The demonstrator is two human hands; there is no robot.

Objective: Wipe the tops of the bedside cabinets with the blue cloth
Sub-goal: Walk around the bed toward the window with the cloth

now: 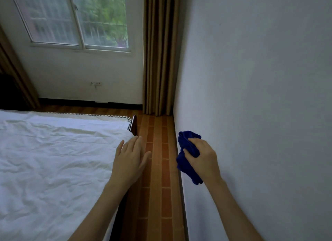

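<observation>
A crumpled dark blue cloth (186, 151) hangs bunched in my right hand (203, 158), which is closed around it beside the white wall on the right. My left hand (130, 160) is held flat with fingers apart over the right edge of the bed, holding nothing. No bedside cabinet is in view.
A bed with a white sheet (53, 160) fills the left. A narrow strip of brown tiled floor (158, 169) runs between the bed and the white wall (260, 97). Brown curtains (159, 61) hang in the far corner beside a window (77, 18).
</observation>
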